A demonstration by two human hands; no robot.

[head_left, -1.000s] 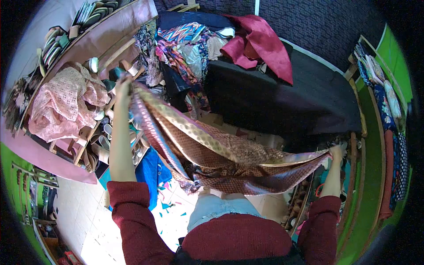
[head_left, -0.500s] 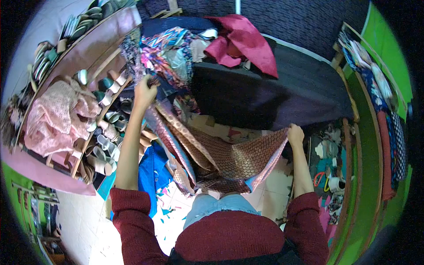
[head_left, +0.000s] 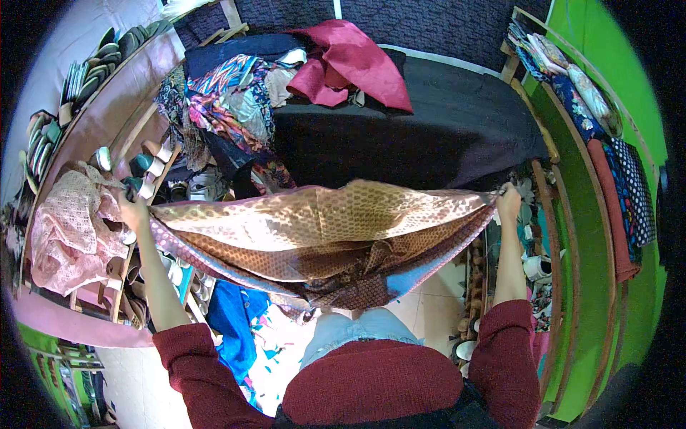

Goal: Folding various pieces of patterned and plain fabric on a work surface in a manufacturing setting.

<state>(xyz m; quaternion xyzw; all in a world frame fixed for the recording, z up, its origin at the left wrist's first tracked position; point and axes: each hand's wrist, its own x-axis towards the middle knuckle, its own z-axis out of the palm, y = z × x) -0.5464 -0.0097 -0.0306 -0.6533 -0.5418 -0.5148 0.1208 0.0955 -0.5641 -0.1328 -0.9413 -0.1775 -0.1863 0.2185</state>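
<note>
A brown honeycomb-patterned fabric (head_left: pixel 286 225) with a pink and blue border is stretched out in front of my body. My left hand (head_left: pixel 133 212) grips its left corner with closed fingers, close to the shoe rack. On the opposite side, my right hand (head_left: pixel 509 203) is closed on the other top corner. Between the two hands the upper edge runs nearly straight, while the lower folds sag and bunch above my legs. Beyond the fabric stands a table covered with a black cloth (head_left: pixel 443 132).
Crumpled patterned clothes (head_left: pixel 229 111) and a crimson cloth (head_left: pixel 364 68) lie on the table. At left, a pink openwork cloth (head_left: pixel 75 229) drapes over the shoe rack. A blue garment (head_left: pixel 232 322) lies on the scrap-strewn floor. Folded fabrics (head_left: pixel 613 207) hang along the right shelf.
My left hand has moved left and down, and my right hand slightly right and up. The fabric between them is now spread wider, with its upper edge pulled taut.
</note>
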